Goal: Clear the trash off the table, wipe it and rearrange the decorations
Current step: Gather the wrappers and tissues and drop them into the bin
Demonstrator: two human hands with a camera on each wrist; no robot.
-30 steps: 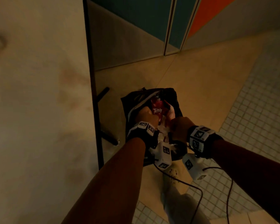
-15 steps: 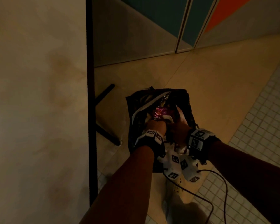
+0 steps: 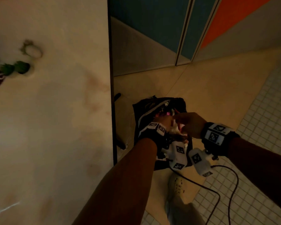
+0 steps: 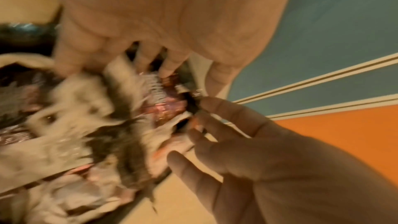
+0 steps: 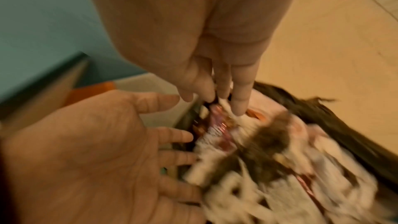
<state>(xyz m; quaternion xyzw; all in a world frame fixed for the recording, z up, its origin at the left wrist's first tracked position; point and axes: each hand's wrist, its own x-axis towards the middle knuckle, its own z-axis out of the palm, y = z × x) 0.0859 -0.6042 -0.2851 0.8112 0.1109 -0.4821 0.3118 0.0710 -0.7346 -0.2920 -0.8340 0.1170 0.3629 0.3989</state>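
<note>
A black trash bag (image 3: pixel 144 109) stands open on the floor beside the table (image 3: pixel 55 127), filled with crumpled white paper (image 4: pixel 86 108) and a shiny pink wrapper (image 4: pixel 170 108). Both hands hover over its mouth. My left hand (image 3: pixel 166 121) reaches down with straight fingers (image 4: pixel 170 67) that touch the top of the trash. My right hand (image 3: pixel 190 124) is just right of it, fingers loosely spread (image 4: pixel 215 108), fingertips (image 5: pixel 239 105) brushing the paper. Neither hand grips anything. The wrist views are blurred.
The pale tabletop carries reddish stains (image 3: pixel 94 85), a green leafy decoration (image 3: pixel 15 68) and a small white piece (image 3: pixel 32 51) at its far left. A black table leg (image 3: pixel 119 142) stands by the bag. My shoe (image 3: pixel 177 187) and cables (image 3: pixel 217 192) are below.
The red snack packet held a second ago has gone down into the bag. My right hand has lifted and opened. The head view has swung left, showing more table.
</note>
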